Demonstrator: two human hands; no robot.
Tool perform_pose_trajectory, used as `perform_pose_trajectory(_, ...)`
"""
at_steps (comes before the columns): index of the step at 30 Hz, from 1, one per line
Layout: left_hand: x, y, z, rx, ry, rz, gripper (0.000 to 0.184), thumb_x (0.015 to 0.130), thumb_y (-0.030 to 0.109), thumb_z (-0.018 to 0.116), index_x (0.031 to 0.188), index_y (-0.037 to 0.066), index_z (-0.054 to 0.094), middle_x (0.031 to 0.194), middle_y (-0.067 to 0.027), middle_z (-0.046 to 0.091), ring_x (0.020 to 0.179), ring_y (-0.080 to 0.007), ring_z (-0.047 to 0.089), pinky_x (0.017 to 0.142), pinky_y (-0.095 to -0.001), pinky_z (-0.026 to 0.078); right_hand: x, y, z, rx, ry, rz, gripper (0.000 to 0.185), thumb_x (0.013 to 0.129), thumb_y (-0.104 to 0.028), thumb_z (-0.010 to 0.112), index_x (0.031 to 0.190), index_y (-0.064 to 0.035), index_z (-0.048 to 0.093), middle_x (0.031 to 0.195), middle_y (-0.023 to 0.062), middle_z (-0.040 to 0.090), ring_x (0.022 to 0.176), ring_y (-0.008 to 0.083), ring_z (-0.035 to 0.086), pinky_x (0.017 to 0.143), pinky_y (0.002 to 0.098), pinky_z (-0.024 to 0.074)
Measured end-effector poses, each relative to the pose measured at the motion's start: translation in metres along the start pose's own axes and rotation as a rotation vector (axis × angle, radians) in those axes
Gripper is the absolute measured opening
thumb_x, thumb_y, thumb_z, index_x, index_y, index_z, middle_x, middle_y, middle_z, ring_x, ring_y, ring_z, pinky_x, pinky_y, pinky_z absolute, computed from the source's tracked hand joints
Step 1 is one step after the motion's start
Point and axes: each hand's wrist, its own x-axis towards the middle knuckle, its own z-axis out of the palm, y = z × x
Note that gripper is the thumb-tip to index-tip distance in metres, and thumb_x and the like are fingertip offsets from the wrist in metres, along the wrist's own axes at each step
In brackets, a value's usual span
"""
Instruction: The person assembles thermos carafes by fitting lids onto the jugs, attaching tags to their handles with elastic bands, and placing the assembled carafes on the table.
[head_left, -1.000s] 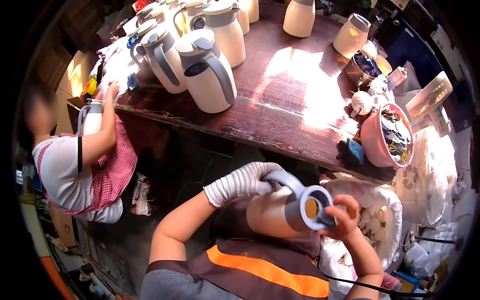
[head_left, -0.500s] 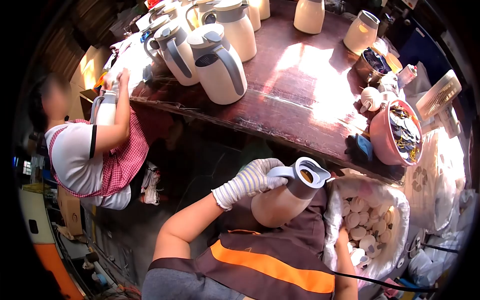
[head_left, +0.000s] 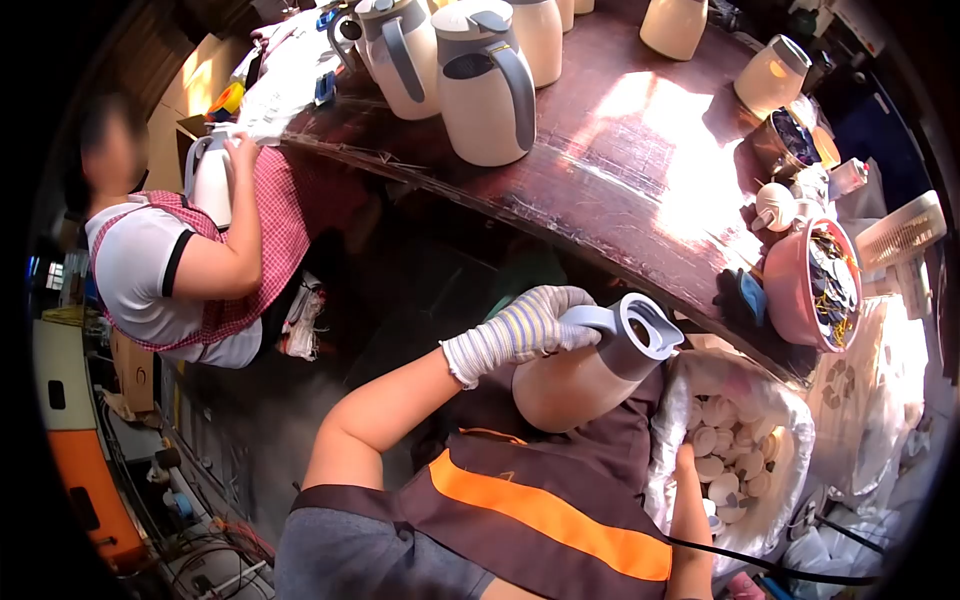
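In a striped knit glove, my left hand (head_left: 530, 325) is closed around the grey handle of a thermos jug (head_left: 575, 385). The jug has a cream body and a grey collar with a spout. It leans over my lap, its uncapped mouth facing up and to the right. My right hand (head_left: 686, 462) reaches into a plastic-lined bin (head_left: 797, 450), at its left side. Inside are many pale round lids (head_left: 738, 465). The liner and the bin's edge hide my right fingers, so what they touch does not show.
Several lidded jugs (head_left: 487, 95) stand on the dark red table (head_left: 600, 195). A pink bucket (head_left: 790, 290) of small parts sits near its right corner, beside a dark blue cloth-like item (head_left: 742, 295). At left, a co-worker (head_left: 200, 250) holds another jug (head_left: 212, 185).
My view has shifted, so the table's jugs appear farther right and higher. The co-worker's hands have come down onto their jug. My left hand still holds its jug; my right arm stays at the bin.
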Motion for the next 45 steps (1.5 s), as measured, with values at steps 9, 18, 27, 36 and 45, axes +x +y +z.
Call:
perform_pose_trajectory(9, -0.024, 0.029, 0.0, 0.156, 0.1, -0.131, 0.034, 0.075, 0.018, 0.081, 0.101, 0.002, 0.065, 0.087, -0.0012, 0.066, 0.082, -0.0076, 0.059, 0.073, -0.0237, 0.049, -0.107, 0.066, -0.08, 0.546, -0.145, 1.048, 0.03, 0.088, -0.007, 0.053, 0.116, 0.0025, 0.06, 0.091, 0.0072, 0.066, 0.073, 0.0198, 0.064, 0.068, 0.0361, 0.0542)
perform_pose_trajectory(18, -0.033, 0.022, 0.037, 0.146, 0.013, -0.062, 0.037, 0.078, 0.013, 0.077, 0.108, -0.001, 0.064, 0.091, -0.0017, 0.065, 0.084, -0.0075, 0.058, 0.077, -0.0244, 0.049, -0.055, -0.177, -0.17, 0.341, 0.402, 0.117, 0.038, 0.095, -0.011, 0.052, 0.131, 0.0036, 0.05, 0.118, 0.0094, 0.06, 0.099, 0.0149, 0.059, 0.079, 0.0283, 0.0501)
perform_pose_trajectory(27, -0.041, -0.003, 0.041, 0.495, -0.023, 0.007, 0.04, 0.08, 0.021, 0.071, 0.113, 0.001, 0.063, 0.097, -0.0149, 0.069, 0.088, -0.0242, 0.067, 0.08, -0.0321, 0.051, -0.001, -0.278, -0.149, -0.279, 0.153, -0.738, 0.05, 0.073, -0.029, 0.078, 0.114, -0.0062, 0.059, 0.121, 0.015, 0.06, 0.117, 0.0338, 0.055, 0.102, 0.049, 0.0351)
perform_pose_trajectory(36, -0.035, 0.037, 0.033, 0.376, -0.159, -0.159, 0.04, 0.078, 0.011, 0.072, 0.116, 0.004, 0.063, 0.089, -0.0018, 0.068, 0.069, -0.0061, 0.058, 0.064, -0.0229, 0.049, 0.022, -0.298, -0.127, -0.23, 0.048, -0.764, 0.058, 0.073, -0.04, 0.07, 0.121, -0.01, 0.057, 0.114, 0.0151, 0.053, 0.106, 0.0335, 0.052, 0.1, 0.0511, 0.0361)
perform_pose_trajectory(45, 0.002, 0.017, 0.007, 0.432, -0.222, 0.088, 0.033, 0.069, 0.001, 0.071, 0.102, 0.002, 0.065, 0.088, -0.0039, 0.066, 0.086, -0.011, 0.061, 0.08, -0.0261, 0.049, 0.019, -0.304, -0.131, -0.073, -0.156, -1.149, 0.047, 0.076, -0.038, 0.067, 0.115, -0.011, 0.063, 0.111, 0.0161, 0.057, 0.101, 0.0339, 0.057, 0.094, 0.0503, 0.043)
